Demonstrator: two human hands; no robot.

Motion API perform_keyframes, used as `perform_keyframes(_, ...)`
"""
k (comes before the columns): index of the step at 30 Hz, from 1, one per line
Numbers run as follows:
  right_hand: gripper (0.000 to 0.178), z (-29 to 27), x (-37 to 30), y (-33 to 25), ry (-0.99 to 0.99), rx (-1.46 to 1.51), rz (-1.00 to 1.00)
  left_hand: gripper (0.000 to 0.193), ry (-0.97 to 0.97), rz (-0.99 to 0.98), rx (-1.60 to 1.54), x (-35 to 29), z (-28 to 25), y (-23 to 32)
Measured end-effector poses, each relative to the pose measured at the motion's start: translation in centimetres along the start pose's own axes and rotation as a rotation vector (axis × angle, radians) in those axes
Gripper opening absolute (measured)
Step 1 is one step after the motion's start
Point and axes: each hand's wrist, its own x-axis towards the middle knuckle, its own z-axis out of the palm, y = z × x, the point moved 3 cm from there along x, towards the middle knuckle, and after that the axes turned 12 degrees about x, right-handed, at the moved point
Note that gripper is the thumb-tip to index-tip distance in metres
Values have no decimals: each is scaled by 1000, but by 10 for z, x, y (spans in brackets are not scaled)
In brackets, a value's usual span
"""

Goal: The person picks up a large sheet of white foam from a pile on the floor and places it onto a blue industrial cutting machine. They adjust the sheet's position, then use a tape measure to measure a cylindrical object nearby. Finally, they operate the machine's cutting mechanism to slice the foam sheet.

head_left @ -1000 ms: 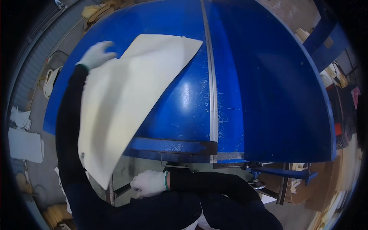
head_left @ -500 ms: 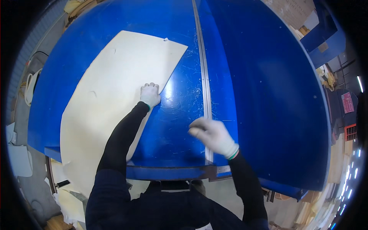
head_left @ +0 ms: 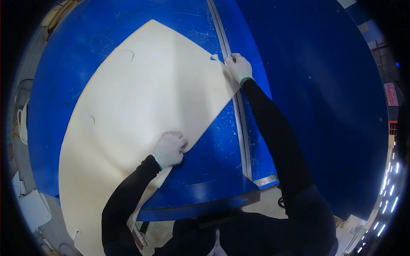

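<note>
A large, bendable cream sheet (head_left: 128, 94) lies slantwise over the left part of a blue table (head_left: 205, 192), its lower end running off the front. My left hand (head_left: 171, 148), in a white glove, is closed around the sheet's right edge near the front, and the sheet bulges beside it. Farther away, my right hand (head_left: 239, 68), gloved the same way, pinches the far right edge by a small torn notch. That corner reaches over the metal strip (head_left: 239, 123) set lengthwise in the table.
A dark blue raised panel (head_left: 324, 98) fills the right side beyond the strip. A short ruler-like metal piece (head_left: 267, 181) sits at the table's front edge. On the floor at the lower left lie pale sheet pieces (head_left: 34, 209).
My right hand has moved from above the strip to the sheet's far right edge and taken hold of it. The sheet has turned, its far end swinging right onto the strip.
</note>
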Motion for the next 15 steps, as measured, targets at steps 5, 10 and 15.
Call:
perform_keyframes(5, 43, 45, 34, -10, -243, -319, -38, 24, -50, -27, -29, -7, -1, 4)
perform_keyframes(10, 33, 17, 50, 35, 312, 137, 198, 22, -40, -33, -54, -5, 6, 2)
perform_keyframes(15, 17, -30, -8, -26, 307, 1154, 66, 18, 52, 13, -96, -7, 12, -7)
